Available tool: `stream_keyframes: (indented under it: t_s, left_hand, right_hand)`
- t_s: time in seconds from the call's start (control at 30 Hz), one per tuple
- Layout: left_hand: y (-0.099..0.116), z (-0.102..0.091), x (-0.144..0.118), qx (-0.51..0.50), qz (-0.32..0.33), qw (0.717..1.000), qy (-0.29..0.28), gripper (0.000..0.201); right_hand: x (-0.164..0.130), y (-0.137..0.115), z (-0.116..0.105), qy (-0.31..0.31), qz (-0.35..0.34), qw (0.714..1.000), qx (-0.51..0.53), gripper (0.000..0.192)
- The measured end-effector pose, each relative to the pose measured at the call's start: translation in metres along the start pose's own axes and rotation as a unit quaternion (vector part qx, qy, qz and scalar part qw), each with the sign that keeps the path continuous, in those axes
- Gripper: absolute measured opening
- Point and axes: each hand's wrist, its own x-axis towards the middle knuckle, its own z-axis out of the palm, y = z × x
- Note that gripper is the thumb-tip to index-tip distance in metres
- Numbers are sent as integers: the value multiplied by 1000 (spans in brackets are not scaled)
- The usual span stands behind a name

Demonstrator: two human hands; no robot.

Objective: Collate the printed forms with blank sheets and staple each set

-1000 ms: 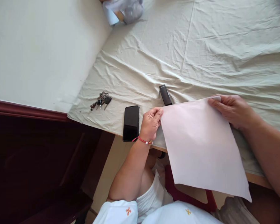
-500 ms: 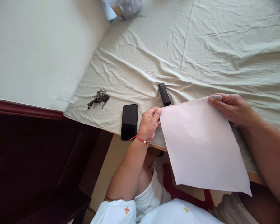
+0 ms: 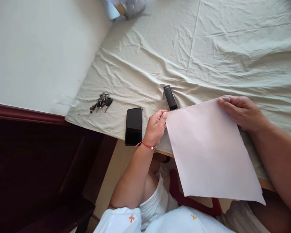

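A blank white sheet of paper (image 3: 212, 150) hangs between my two hands, over the table's front edge and my lap. My left hand (image 3: 156, 127) pinches its upper left corner, fingers closed. At the upper right corner my right hand (image 3: 244, 111) grips it with the thumb on top; the other fingers are partly behind the sheet. Just beyond the paper's top edge lies a black stapler-like object (image 3: 170, 97), its near end close to the sheet. A black smartphone (image 3: 133, 127) rests left of my left hand, near the table edge.
A bunch of keys (image 3: 102, 102) lies farther left on the wrinkled pale green tablecloth (image 3: 213, 58). At the back stands a clear plastic container or bag (image 3: 133, 7) against the wall (image 3: 38, 48). Dark red wooden furniture (image 3: 38, 168) fills the lower left.
The paper's lower edge has swung slightly down and to the right. Both hands keep their grip, nearly in place. The view has shifted a little.
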Motion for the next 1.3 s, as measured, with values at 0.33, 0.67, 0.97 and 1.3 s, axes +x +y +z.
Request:
stream_keyframes:
  t_s: [0.33, 0.67, 0.97, 1.3]
  left_hand:
    - [0, 6, -3, 8, 19, 1000, 12, 33]
    - [-4, -2, -1, 63, 38, 997, -12, 40]
    - [2, 2, -2, 27, -6, 999, -28, 27]
    - [10, -10, -2, -6, -40, 996, -81, 22]
  right_hand:
    - [0, -2, 11, 64, -68, 987, -128, 56]
    - [2, -1, 13, 143, -107, 976, -128, 32]
    - [4, 1, 11, 165, -123, 962, -180, 29]
    - [5, 4, 7, 141, -126, 961, -202, 31]
